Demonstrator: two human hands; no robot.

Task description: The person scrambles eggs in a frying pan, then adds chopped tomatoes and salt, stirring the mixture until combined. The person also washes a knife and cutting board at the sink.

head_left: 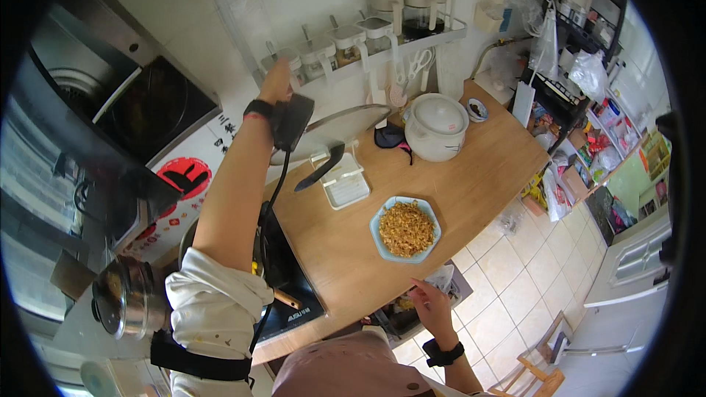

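My left hand (276, 82) reaches up to the wall rack, its fingers closed at the front of the leftmost seasoning jar (293, 66); the wrist and the angle partly hide the grip. A black box with a cable is strapped at that wrist. Several more clear seasoning jars (347, 45) with handles and spoons line the rack to its right. My right hand (431, 307) hovers by the counter's front edge, fingers apart and holding nothing. Just beyond it sits a pale blue angular bowl (376, 229) filled with browned, grainy food that looks like fried rice.
A glass pan lid (334, 126) with a dark handle leans beside a white tray (347, 190). Further right stand a white lidded pot (437, 129) and a small dish (476, 109). My left forearm passes over a black cooktop (303, 307); a steel pot (126, 300) is at left.
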